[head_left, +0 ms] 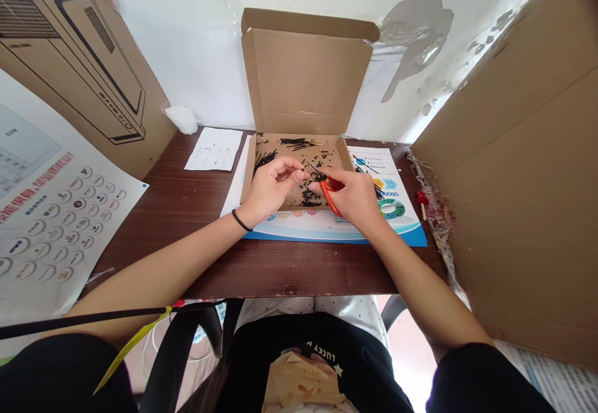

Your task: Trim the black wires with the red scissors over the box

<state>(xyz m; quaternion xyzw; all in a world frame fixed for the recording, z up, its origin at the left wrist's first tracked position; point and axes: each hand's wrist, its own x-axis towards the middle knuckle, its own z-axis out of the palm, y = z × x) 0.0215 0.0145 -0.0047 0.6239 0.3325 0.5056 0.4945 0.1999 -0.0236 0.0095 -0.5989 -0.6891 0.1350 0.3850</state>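
Over an open cardboard box (306,83), my left hand (275,187) is pinched, fingertips together, around something too small to make out. My right hand (350,195) grips orange-handled scissors (330,199), whose dark blades point up and left toward the left fingertips. Inside the box lie a bundle of thin black pieces with gold-coloured ends (299,143), a pile of black pieces (265,159) at the left, and scattered black scraps (311,198) under the hands. More black strips (378,191) lie just right of the box.
A printed blue and white sheet (406,232) lies beneath the box on the brown table (289,270). White paper (214,149) is at the left. Large cardboard panels (523,170) stand on both sides. A red object with a stick (423,204) sits near the right edge.
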